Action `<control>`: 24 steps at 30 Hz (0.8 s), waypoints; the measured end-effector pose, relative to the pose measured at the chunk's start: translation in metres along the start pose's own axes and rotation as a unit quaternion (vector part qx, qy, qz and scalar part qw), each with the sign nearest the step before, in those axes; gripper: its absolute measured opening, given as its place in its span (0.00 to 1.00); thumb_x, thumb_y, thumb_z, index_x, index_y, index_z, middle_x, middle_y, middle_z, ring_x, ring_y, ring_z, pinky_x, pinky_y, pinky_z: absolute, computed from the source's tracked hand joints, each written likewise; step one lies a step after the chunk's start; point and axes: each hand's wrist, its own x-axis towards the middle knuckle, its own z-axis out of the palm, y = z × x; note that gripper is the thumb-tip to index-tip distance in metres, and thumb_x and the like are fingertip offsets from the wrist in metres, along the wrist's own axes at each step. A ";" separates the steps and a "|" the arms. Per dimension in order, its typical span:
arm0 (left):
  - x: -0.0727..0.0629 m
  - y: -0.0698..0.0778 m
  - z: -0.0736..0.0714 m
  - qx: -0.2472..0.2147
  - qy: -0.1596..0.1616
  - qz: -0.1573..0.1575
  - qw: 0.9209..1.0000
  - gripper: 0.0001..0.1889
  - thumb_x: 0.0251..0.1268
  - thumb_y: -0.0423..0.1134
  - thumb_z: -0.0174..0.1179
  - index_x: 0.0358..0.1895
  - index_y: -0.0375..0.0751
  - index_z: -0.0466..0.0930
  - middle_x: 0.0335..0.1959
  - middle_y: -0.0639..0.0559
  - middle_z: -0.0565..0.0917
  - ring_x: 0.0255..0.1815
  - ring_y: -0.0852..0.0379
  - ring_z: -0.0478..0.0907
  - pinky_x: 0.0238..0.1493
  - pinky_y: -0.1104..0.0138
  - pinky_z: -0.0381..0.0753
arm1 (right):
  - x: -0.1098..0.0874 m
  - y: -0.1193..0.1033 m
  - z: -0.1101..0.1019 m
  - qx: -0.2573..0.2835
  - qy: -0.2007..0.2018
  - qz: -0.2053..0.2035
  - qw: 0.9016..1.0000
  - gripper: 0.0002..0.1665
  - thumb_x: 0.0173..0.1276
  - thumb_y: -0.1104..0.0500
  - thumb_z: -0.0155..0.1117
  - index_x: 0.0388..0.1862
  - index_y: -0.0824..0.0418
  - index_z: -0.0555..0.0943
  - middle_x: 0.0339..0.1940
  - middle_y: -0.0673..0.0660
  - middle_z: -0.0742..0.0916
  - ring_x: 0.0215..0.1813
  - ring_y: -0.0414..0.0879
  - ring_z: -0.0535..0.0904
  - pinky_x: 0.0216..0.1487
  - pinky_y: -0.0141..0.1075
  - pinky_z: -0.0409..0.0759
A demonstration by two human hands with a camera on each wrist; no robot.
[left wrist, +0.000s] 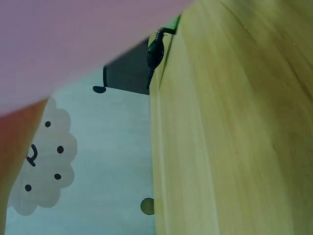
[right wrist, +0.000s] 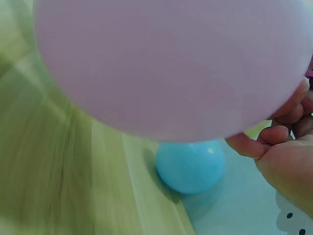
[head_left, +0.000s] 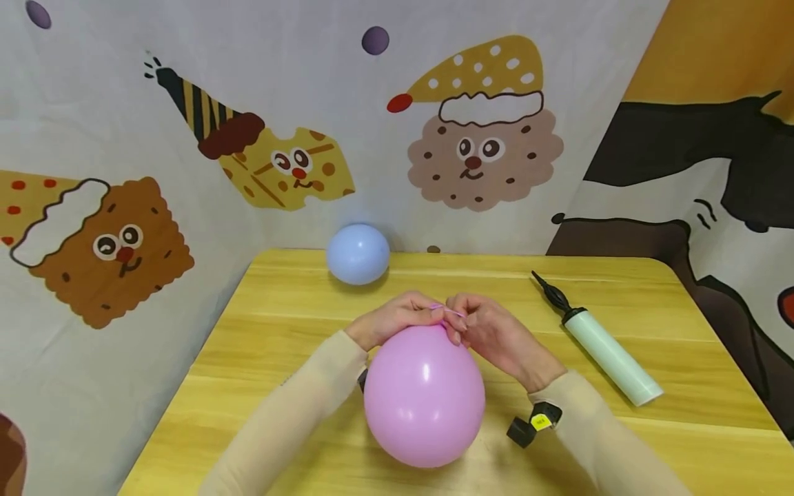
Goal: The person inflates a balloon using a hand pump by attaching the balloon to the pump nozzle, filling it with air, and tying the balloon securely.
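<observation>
An inflated pink balloon (head_left: 424, 399) hangs neck-up between both forearms, just over the table. At its top, my left hand (head_left: 400, 318) pinches the stretched neck between thumb and fingers. From the other side my right hand (head_left: 496, 334) pinches the pink end of the neck, fingertips close to the left hand's. In the right wrist view the balloon (right wrist: 171, 68) fills the upper part, with curled fingers of a hand (right wrist: 288, 142) at its right edge. The balloon blurs across the top left of the left wrist view. Fingers partly hide the neck, so a knot cannot be made out.
A tied-looking blue balloon (head_left: 358, 254) rests at the table's back edge by the printed cloth (head_left: 298, 83). On the right lies a pale green hand pump (head_left: 611, 355) with a black nozzle pointing away. The wooden table (head_left: 248, 386) spreads beneath.
</observation>
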 end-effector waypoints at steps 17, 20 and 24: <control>-0.001 -0.010 0.000 0.066 0.111 0.011 0.992 0.21 0.83 0.40 0.49 0.52 0.19 0.80 0.42 0.52 0.90 0.57 0.49 0.83 0.70 0.55 0.73 | 0.009 0.005 -0.020 -0.087 0.024 -0.020 0.996 0.12 0.74 0.68 0.45 0.33 0.58 0.75 0.36 0.53 0.77 0.42 0.48 0.75 0.50 0.38 0.71; -0.002 -0.013 0.000 0.070 0.116 0.021 0.991 0.21 0.83 0.40 0.51 0.52 0.19 0.81 0.41 0.51 0.90 0.56 0.49 0.84 0.69 0.54 0.75 | 0.010 0.007 -0.020 -0.085 0.019 -0.024 0.996 0.12 0.74 0.67 0.46 0.33 0.57 0.75 0.35 0.53 0.78 0.42 0.47 0.74 0.49 0.37 0.70; -0.002 -0.016 0.001 0.069 0.130 0.023 0.989 0.20 0.81 0.39 0.54 0.49 0.18 0.82 0.41 0.49 0.91 0.55 0.49 0.85 0.67 0.55 0.77 | 0.010 0.009 -0.021 -0.087 0.017 -0.029 0.996 0.12 0.73 0.67 0.46 0.32 0.57 0.75 0.35 0.52 0.77 0.42 0.47 0.74 0.49 0.37 0.70</control>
